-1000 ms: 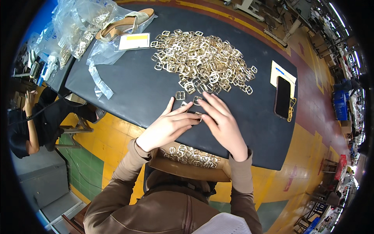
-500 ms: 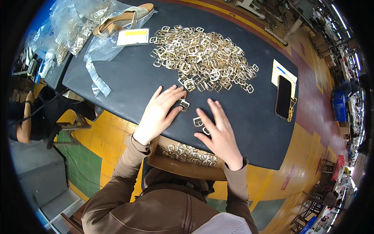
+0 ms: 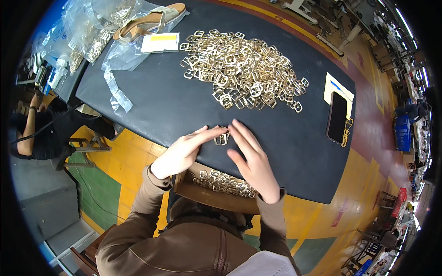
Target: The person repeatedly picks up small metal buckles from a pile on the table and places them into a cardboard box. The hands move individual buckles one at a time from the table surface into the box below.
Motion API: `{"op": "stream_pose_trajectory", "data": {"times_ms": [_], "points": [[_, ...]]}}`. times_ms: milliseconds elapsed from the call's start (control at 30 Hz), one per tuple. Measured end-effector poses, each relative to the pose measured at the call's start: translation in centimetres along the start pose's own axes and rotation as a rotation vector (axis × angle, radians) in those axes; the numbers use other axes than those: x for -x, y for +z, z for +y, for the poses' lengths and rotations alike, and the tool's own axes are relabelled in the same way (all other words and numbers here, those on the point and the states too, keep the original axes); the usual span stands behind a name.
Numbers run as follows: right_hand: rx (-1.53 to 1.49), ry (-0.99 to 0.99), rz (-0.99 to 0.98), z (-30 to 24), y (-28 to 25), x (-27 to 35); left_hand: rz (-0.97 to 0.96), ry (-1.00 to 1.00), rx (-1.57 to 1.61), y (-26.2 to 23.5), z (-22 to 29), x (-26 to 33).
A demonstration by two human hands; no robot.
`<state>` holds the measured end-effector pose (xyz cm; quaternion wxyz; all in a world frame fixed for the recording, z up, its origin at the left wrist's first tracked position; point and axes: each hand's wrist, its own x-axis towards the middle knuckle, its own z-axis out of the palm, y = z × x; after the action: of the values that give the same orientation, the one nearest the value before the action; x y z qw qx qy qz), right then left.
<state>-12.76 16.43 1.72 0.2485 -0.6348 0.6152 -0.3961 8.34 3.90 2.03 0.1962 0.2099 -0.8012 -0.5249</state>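
Note:
A few gold-coloured metal buckles (image 3: 221, 139) lie bunched on the dark table between my two hands, partly covered by fingertips. My left hand (image 3: 182, 154) reaches in from the left, its fingers stretched out with the tips at the buckles' upper edge. On the other side my right hand (image 3: 253, 161) has its long fingers extended and its thumb apart; its fingertips are at the right edge of the same buckles. Farther back spreads a large heap of similar buckles (image 3: 244, 66). Below the table edge, an open cardboard box (image 3: 207, 195) holds many more buckles.
A sandal (image 3: 149, 23), a card (image 3: 159, 43) and plastic bags (image 3: 87, 32) of buckles occupy the far left. At the right lie a phone (image 3: 336, 115), a blue pen (image 3: 335, 85) and paper. Another person's arm (image 3: 28, 126) shows at the left.
My hands have come closer together. Buckles that lay apart under each hand are now bunched between them, and the left fingers have moved nearer the table's front edge.

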Motion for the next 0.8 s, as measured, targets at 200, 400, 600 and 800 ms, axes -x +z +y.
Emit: {"op": "stream_pose_trajectory", "data": {"times_ms": [200, 400, 600, 800], "points": [[0.305, -0.317, -0.146, -0.4, 3.8, -1.3, 0.294, -0.028, -0.133, -3.0, -1.0, -1.9], [-0.123, -0.276, -0.417, -0.9, 0.9, 2.8, 0.117, 0.134, -0.708, -0.2, -2.1, -5.9], [-0.135, -0.111, -0.206, -0.6, -3.0, 3.3, 0.030, 0.139, -0.718, 1.4, -1.0, -3.5], [0.228, -0.047, 0.091, 0.5, 0.6, -1.6, 0.103, 0.028, -0.381, 1.1, -0.2, -2.4]]}}
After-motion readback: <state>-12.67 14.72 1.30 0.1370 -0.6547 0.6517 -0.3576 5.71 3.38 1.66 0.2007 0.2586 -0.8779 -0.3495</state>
